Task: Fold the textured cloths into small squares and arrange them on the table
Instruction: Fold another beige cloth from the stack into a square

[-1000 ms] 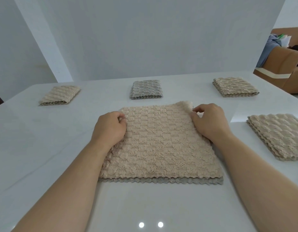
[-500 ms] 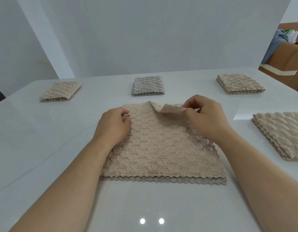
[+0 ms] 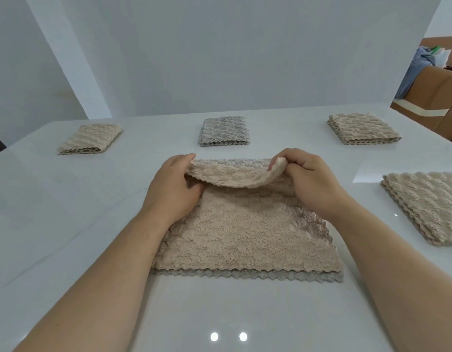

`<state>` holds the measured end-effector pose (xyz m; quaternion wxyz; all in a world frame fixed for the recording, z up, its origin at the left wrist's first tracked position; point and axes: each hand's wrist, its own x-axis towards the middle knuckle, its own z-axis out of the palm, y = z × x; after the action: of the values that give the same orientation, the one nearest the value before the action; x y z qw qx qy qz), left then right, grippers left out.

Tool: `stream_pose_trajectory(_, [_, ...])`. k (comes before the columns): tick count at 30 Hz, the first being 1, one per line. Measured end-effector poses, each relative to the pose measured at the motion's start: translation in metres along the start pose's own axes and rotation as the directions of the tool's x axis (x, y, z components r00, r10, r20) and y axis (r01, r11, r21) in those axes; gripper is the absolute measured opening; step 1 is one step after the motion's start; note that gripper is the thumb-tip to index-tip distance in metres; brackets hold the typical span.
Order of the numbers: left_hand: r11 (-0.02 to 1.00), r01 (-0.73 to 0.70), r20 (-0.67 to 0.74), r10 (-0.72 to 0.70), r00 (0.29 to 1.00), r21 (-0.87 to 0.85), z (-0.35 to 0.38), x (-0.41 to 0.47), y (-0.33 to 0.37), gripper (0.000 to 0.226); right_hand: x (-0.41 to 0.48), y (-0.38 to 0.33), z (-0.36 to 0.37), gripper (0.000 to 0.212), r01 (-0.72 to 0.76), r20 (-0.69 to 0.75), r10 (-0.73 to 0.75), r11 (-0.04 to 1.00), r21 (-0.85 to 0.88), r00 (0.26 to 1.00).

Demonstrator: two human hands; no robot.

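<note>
glossy white table, grey wall; both hands' fingers pinch the beige cloth, perhaps doubled

Unfolded cloth centre frame on desk; three folded cloths along top: left, middle, right; cloth stack at right edge.

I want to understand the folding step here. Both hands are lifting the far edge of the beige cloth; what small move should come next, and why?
Probably draw the lifted far edge toward the near edge and lay it down. The left hand and right hand each pinch a far corner of the beige cloth, the edge already curls toward the person, and the near half lies flat on the table.
</note>
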<state>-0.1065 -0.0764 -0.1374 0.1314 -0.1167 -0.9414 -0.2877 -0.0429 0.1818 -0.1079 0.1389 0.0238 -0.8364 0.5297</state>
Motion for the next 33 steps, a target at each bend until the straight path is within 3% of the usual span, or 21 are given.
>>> stream_pose_trajectory(3, [0.999,-0.038,-0.010,0.038,0.999,0.005,0.000,0.001,-0.002,0.073,0.000,0.000,-0.002,0.011,-0.036,0.025,0.035,0.998,0.058,0.999])
stream_pose_trajectory(5, [0.999,-0.043,-0.027,0.043,0.999,0.008,0.000,0.002,-0.004,0.069,0.000,0.002,-0.003,0.018,-0.010,0.051,0.010,1.000,0.005,0.999])
stream_pose_trajectory(8, [0.997,-0.031,-0.042,0.034,0.999,0.064,-0.001,0.004,-0.008,0.042,-0.002,0.002,-0.003,0.036,0.015,0.078,-0.011,0.998,-0.057,0.997])
stream_pose_trajectory(10, [0.993,-0.030,-0.078,0.039,0.996,0.111,0.000,0.005,-0.007,0.016,-0.002,0.003,-0.002,0.032,0.012,0.081,-0.005,0.996,-0.083,0.997])
stream_pose_trajectory(11, [0.993,-0.021,-0.100,0.032,0.994,0.112,-0.001,0.006,-0.005,0.014,-0.002,0.005,-0.001,0.027,0.028,0.074,-0.020,0.993,-0.116,0.997])
stream_pose_trajectory(13, [0.995,-0.014,-0.148,0.029,0.989,0.097,-0.003,0.005,0.000,0.025,-0.002,0.008,-0.001,0.023,0.068,0.044,-0.060,0.974,-0.218,0.997])
stream_pose_trajectory(17, [0.989,-0.145,-0.165,0.140,0.976,-0.020,-0.010,0.003,0.007,0.045,-0.002,0.011,0.002,0.049,0.145,0.027,-0.144,0.929,-0.342,0.989])
stream_pose_trajectory(20, [0.958,-0.130,-0.047,0.122,0.991,-0.256,-0.020,-0.007,0.024,0.058,-0.003,0.009,0.002,0.047,0.109,0.007,-0.114,0.920,-0.376,0.993])
stream_pose_trajectory(22, [0.943,-0.108,0.047,0.130,0.990,-0.316,-0.025,-0.014,0.033,0.060,-0.002,0.009,0.002,0.040,0.076,0.020,-0.074,0.923,-0.378,0.997])
stream_pose_trajectory(28, [0.976,-0.205,0.283,0.216,0.934,-0.069,-0.028,-0.018,0.034,0.088,-0.006,0.008,0.001,0.040,0.110,0.143,-0.042,0.851,-0.513,0.989])
stream_pose_trajectory(31, [0.971,-0.232,0.418,0.185,0.889,0.065,-0.030,-0.017,0.034,0.055,-0.005,0.009,-0.001,0.038,0.146,0.190,-0.024,0.735,-0.662,0.982])
stream_pose_trajectory(33, [0.953,-0.261,0.433,0.171,0.885,0.156,-0.029,-0.014,0.032,0.044,-0.004,0.011,-0.003,0.039,0.172,0.209,-0.027,0.672,-0.720,0.978])
